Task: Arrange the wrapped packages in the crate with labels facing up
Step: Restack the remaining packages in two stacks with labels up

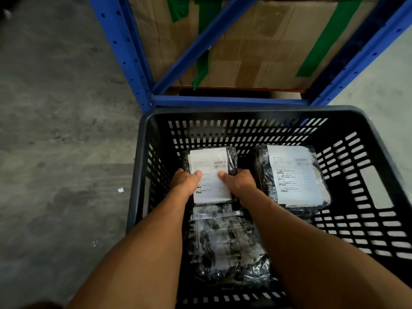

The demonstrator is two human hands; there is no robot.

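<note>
Crate [142,152]: three packages, two labels up; both hands grip one [210,175].

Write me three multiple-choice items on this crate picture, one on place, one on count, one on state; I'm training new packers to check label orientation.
1. Where in the crate does the package held by both hands lie?
A. Far left part
B. Near right corner
C. Outside, on the floor

2. How many wrapped packages show in the crate?
A. One
B. Three
C. Five

3. What is the state of the near package, between the forearms?
A. White label faces up
B. No white label shows on top
C. Torn open and empty

Answers:
1. A: the left hand and right hand grip it by the far wall, left of the right package.
2. B: two carry labels facing up, and one lies nearer.
3. B: only clear wrap over dark contents shows; its underside is hidden.
</note>
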